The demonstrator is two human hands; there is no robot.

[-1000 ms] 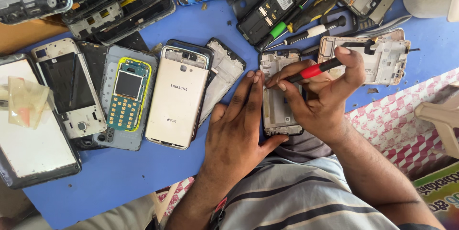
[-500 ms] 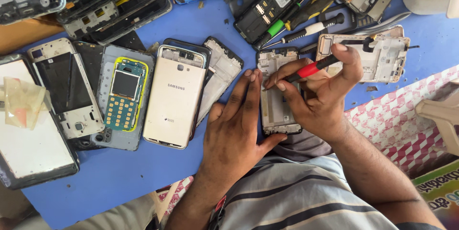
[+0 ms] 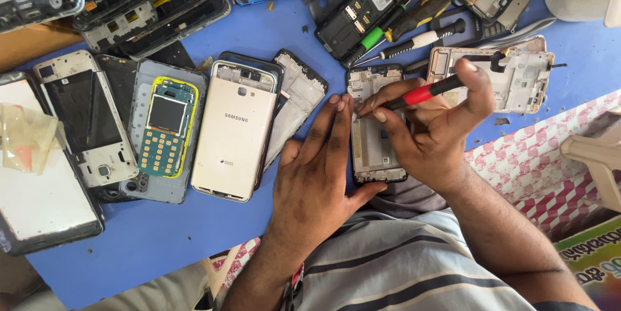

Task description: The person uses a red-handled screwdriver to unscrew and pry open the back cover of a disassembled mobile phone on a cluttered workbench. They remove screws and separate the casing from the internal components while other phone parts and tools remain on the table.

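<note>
My right hand (image 3: 435, 131) grips a screwdriver (image 3: 427, 92) with a red and black handle, its tip down on the upper part of an opened phone frame (image 3: 373, 138) on the blue table (image 3: 259, 33). My left hand (image 3: 314, 175) lies flat with fingers together, pressing the left edge of that same frame. Just left of it lie a grey inner frame (image 3: 295, 104) and a gold phone back (image 3: 236, 136).
Many dismantled phones crowd the table: a keypad circuit board (image 3: 165, 127), a white frame (image 3: 84, 117), a screen panel (image 3: 35, 188), a beige frame (image 3: 517, 81). Spare screwdrivers (image 3: 404, 33) lie at the back. A checked cloth (image 3: 543, 162) covers the right.
The view has shifted slightly. Both hands stay on the phone frame, with the screwdriver tilting a little in my right hand.
</note>
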